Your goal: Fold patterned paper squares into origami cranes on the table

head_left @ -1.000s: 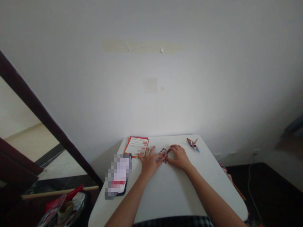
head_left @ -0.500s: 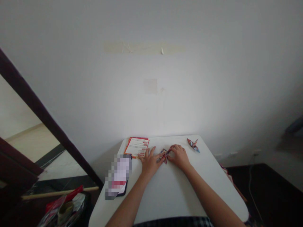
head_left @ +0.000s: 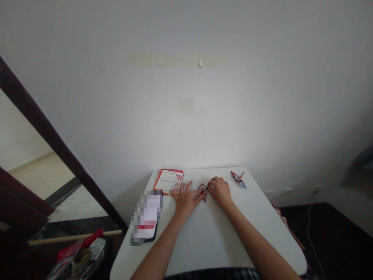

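Observation:
A small piece of patterned folded paper (head_left: 203, 193) lies on the white table between my hands. My left hand (head_left: 185, 198) holds its left side down with thumb and index finger, while the other fingers spread toward the printed sheets. At the paper's upper right edge, my right hand (head_left: 220, 191) has its fingers bent, thumb and index finger pinched together there. What exactly sits between those fingertips is too small to see. Farther right, near the table's back edge, rests a folded paper crane (head_left: 239, 179) in red and blue, touched by neither hand.
A stack of printed square sheets (head_left: 169, 181) with red edges lies at the back left of the white table (head_left: 210, 241). In front of it is a phone (head_left: 148, 217), its screen blurred. The wall (head_left: 186, 144) meets the table's back edge. A bag-lined bin (head_left: 83, 258) stands lower left.
My right hand has shifted slightly up, its fingertips now at the folded paper's upper right edge. The left hand keeps its place on the paper. The view has moved slightly.

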The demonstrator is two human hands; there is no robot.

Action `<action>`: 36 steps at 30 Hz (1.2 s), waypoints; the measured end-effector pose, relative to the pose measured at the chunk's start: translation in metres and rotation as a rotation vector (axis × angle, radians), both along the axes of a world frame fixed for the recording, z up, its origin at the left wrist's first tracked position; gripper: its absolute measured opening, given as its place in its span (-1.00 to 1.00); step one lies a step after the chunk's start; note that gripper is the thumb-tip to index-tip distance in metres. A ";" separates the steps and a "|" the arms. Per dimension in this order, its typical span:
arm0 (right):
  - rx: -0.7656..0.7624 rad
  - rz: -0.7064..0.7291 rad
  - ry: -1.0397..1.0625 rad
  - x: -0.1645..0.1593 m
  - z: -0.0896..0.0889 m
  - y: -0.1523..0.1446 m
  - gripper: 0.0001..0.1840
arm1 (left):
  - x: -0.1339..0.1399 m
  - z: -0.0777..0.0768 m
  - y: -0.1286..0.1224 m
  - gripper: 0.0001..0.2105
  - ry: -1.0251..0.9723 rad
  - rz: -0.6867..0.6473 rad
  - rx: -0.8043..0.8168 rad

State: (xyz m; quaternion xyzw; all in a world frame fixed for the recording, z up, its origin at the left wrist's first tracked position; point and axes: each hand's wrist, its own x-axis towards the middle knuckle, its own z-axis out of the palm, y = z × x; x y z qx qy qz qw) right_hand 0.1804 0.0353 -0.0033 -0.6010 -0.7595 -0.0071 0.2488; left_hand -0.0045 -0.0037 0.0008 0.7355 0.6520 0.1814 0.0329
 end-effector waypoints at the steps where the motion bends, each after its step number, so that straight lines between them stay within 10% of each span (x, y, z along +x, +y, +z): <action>1: -0.002 -0.002 -0.002 0.000 0.000 0.001 -0.86 | 0.000 0.000 0.000 -0.67 0.001 -0.002 -0.003; 36: 0.025 0.130 0.161 0.011 -0.016 0.001 -0.81 | -0.001 -0.009 0.000 -0.69 -0.031 -0.024 0.086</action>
